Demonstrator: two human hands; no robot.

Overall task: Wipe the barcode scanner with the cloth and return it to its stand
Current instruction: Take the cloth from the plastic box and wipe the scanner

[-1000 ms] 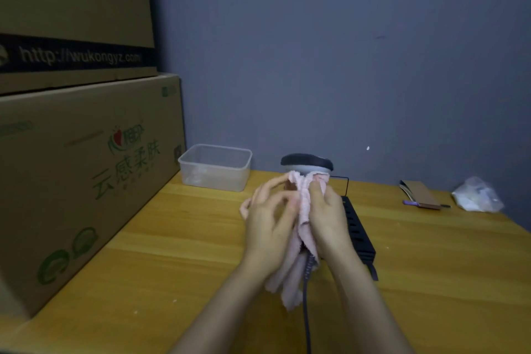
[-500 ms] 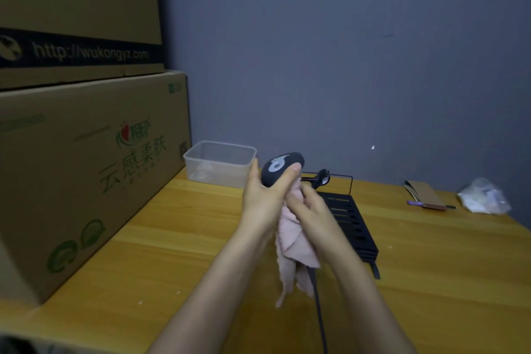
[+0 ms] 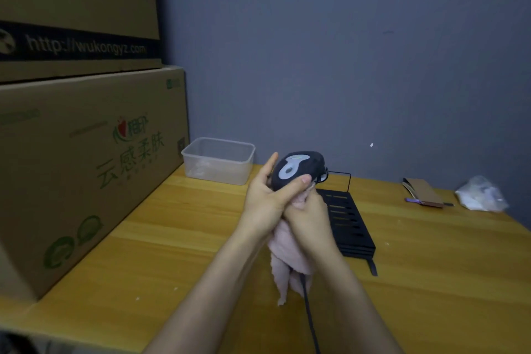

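Boxes: two large brown cardboard cartons (image 3: 86, 158) are stacked on your left, the lower one printed with green characters, the upper one with a black band carrying a web address.
Tabletop: your yellow wooden tabletop (image 3: 178, 238) runs up to a grey-blue wall.
Stand: the flat black slotted stand (image 3: 347, 221) lies on the tabletop just to the right of your hands, with a thin black wire loop rising at its far end.
Container: a clear rectangular plastic tub (image 3: 218, 159) sits at the back, beside the lower carton.
Cloth: your pale pink cloth (image 3: 284, 261) is bunched around the scanner's handle and hangs down below your hands.
Scanner: the dark grey barcode scanner with a light grey oval panel (image 3: 296, 169) is held up above the tabletop, off its stand; its black cable (image 3: 309, 313) drops out of the cloth toward you.
Left hand: your left hand (image 3: 267, 204) is closed around the scanner's head, thumb pressed across its front.
Right hand: your right hand (image 3: 309, 218) is clenched around the cloth-wrapped handle.
Far right: a crumpled clear plastic bag (image 3: 479, 195) and a small brown cardboard piece (image 3: 422, 191) lie well apart from your hands.
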